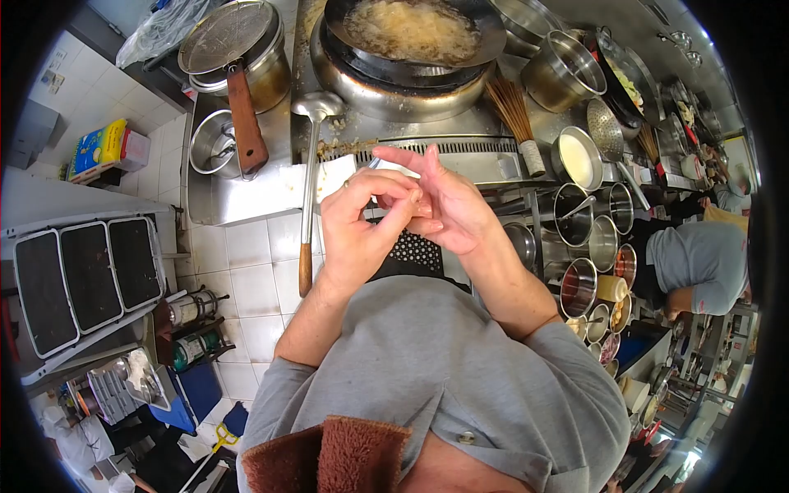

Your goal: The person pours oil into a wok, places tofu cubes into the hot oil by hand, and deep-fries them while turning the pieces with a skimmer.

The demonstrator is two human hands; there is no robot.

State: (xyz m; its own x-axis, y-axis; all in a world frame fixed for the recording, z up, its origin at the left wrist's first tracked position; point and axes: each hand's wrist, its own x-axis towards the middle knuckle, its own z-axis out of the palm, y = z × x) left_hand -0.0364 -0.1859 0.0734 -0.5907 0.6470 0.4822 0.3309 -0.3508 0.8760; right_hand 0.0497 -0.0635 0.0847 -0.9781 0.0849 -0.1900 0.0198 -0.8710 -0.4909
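Observation:
My left hand (366, 212) and my right hand (456, 205) meet in front of my chest. The left fingers are curled, with thumb and fingertips pinched against the right hand's fingers; whatever lies between them is too small to tell. On the right hand the thumb and index finger stretch out, and its palm faces the left hand. Just beyond both hands runs the stove's front edge with a dark slotted grate (485, 146). Left of them a long-handled ladle (309, 197) rests over the counter edge.
A wok (411, 33) of bubbling oil sits on the burner ahead. A strainer (228, 37) covers a pot at the left. Right of the burner are a bamboo brush (514, 111), a steel pot (563, 74) and several ingredient containers. Another person (703, 259) bends at far right.

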